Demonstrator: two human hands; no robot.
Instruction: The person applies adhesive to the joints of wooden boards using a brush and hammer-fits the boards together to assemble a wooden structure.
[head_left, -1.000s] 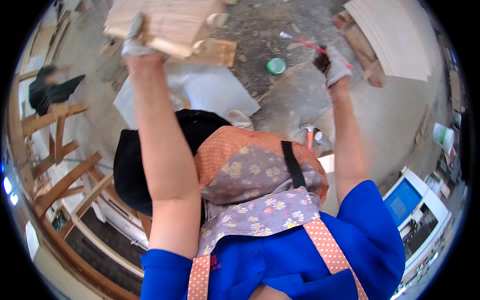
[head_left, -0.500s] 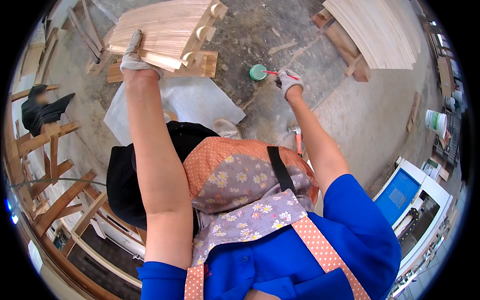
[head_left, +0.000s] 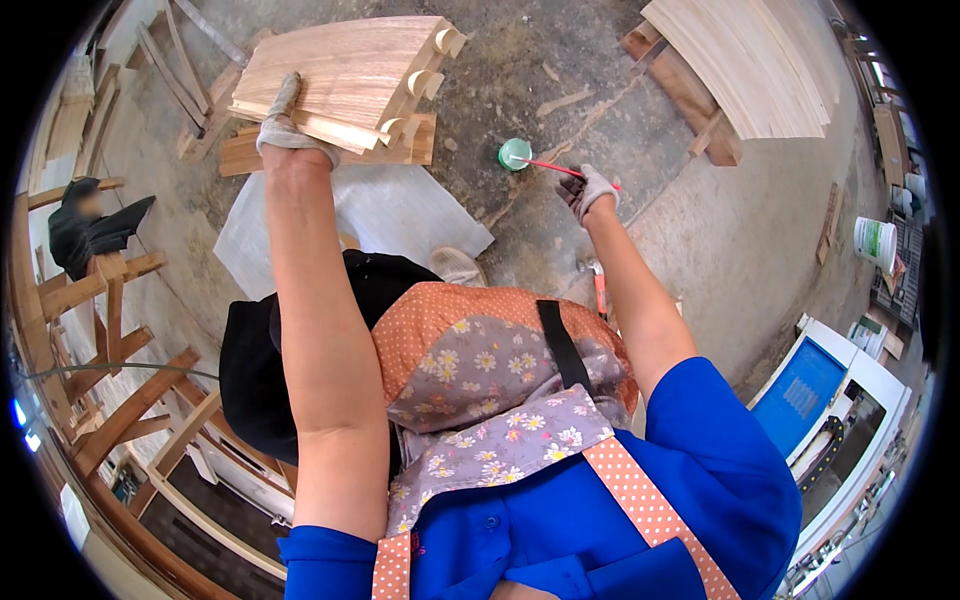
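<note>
My left hand [head_left: 290,130], in a pale work glove, grips the near left edge of a wooden panel [head_left: 345,75], thumb laid on its top face. Rounded wooden tabs [head_left: 425,82] stick out along the panel's right edge. A wooden board [head_left: 240,155] lies under it. To the right, my gloved right hand [head_left: 592,193] holds a thin red-handled brush [head_left: 548,165] between its fingers. The brush's far end reaches the small green pot [head_left: 513,155] on the concrete floor; whether its tip is inside, I cannot tell.
A white foam sheet [head_left: 390,205] is spread before my shoe [head_left: 458,266]. An orange-handled hammer [head_left: 600,288] lies near my right knee. Stacked thin wooden panels [head_left: 750,70] rest on timber blocks at the far right. Wooden frames [head_left: 130,410] stand at the left.
The panel and my left hand have come slightly nearer and to the right. My right hand has drawn back to the right and nearer, with the brush's far end still by the pot.
</note>
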